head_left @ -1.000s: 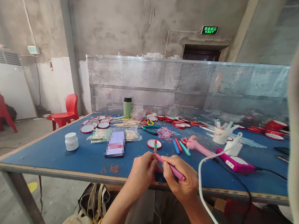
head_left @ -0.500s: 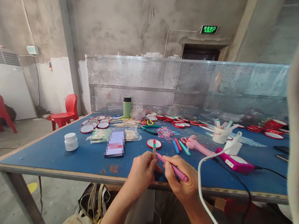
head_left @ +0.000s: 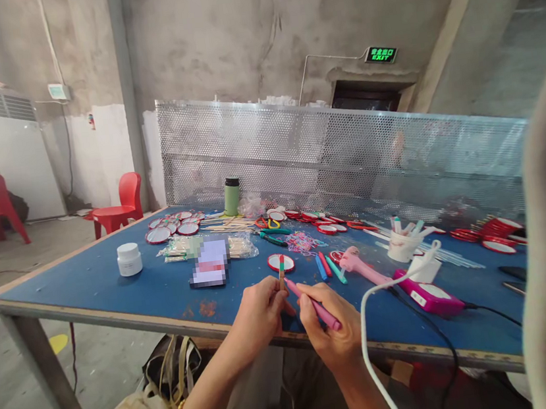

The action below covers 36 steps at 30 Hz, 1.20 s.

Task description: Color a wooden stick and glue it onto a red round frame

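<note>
My left hand (head_left: 260, 307) is closed around a small flat wooden stick (head_left: 282, 275), held upright, with green and red bands near its top. In my right hand (head_left: 336, 321) a pink marker pen (head_left: 322, 310) is gripped like a pencil, its tip at or very near the stick; contact is hard to make out. Just behind the stick lies a round white disc with a red rim (head_left: 289, 263). Blue (head_left: 321, 267), red (head_left: 326, 264) and teal (head_left: 336, 270) markers rest to the right of it.
A phone (head_left: 209, 265) and white jar (head_left: 129, 259) lie to the left. Pliers (head_left: 272, 238), rubber bands (head_left: 301, 242) and a green bottle (head_left: 232, 197) are farther back. At right sit a pink tool (head_left: 360, 264), magenta box (head_left: 431, 298) and white cup (head_left: 401, 246); a white cable (head_left: 366, 339) hangs close.
Almost nothing differs. My right hand and the pink marker have shifted very slightly left, while my left hand keeps the stick in the same place.
</note>
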Motion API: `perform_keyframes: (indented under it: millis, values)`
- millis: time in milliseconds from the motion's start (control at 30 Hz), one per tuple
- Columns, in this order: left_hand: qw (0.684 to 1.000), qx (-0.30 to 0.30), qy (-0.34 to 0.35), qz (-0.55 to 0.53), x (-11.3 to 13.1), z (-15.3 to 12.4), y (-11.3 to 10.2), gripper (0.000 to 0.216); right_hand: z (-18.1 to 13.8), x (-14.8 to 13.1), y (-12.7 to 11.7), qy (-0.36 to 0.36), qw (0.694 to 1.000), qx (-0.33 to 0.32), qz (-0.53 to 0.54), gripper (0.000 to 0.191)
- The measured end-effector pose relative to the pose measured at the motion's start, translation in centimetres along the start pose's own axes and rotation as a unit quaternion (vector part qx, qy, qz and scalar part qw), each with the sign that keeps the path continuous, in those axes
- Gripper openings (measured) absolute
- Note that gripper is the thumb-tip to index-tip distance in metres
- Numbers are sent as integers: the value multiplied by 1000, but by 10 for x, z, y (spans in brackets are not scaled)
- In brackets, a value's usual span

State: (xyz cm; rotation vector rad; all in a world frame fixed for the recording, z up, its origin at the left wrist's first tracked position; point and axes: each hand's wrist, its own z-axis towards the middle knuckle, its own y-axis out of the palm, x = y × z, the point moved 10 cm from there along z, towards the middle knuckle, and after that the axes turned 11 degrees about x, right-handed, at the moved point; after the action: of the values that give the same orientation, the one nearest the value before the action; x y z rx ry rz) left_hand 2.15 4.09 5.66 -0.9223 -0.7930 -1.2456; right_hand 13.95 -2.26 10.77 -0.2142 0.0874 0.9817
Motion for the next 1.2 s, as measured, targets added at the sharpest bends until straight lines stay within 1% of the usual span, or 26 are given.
perform_keyframes:
  millis: [100,200,267,367,467,633,733,800,900,967,1067,1200]
  values:
    - [1000,-2,-2,-3,-1,0,0,23,0,0,-1,-5,1000,8,-6,12]
    - [1000,-4,-4,-6,-2,0,1,23,1,1,-3,4,1000,20,5,17]
    - [1000,-4,-4,-6,-2,-1,0,22,2,0,-1,6,1000,10,7,17]
    - [1000,-2,-2,-3,-2,-1,0,23,2,-3,1,-9,1000,-2,-4,15]
    - [1000,-3,-1,0,-2,-1,1,23,2,-6,1,-25,1000,2,-15,17]
    - [1000,0,-3,4,-2,0,0,22,2,-2,-2,1,1000,9,-5,19]
    - [1000,2,0,11,-1,1,0,23,3,-6,1,-20,1000,-4,-6,19]
    - [1000,4,2,11,-1,1,0,23,3,-7,1,-30,1000,-1,-6,19]
    - [1000,0,-3,6,-2,0,1,22,2,-1,-2,-11,1000,16,-7,17]
    - [1000,-2,-5,5,-3,0,1,21,1,3,-2,3,1000,15,-7,17]
    - [1000,1,-2,3,-2,0,1,20,0,4,0,-2,1000,2,-10,19]
    - [1000,4,-2,4,0,0,0,20,2,0,1,-13,1000,4,-11,21]
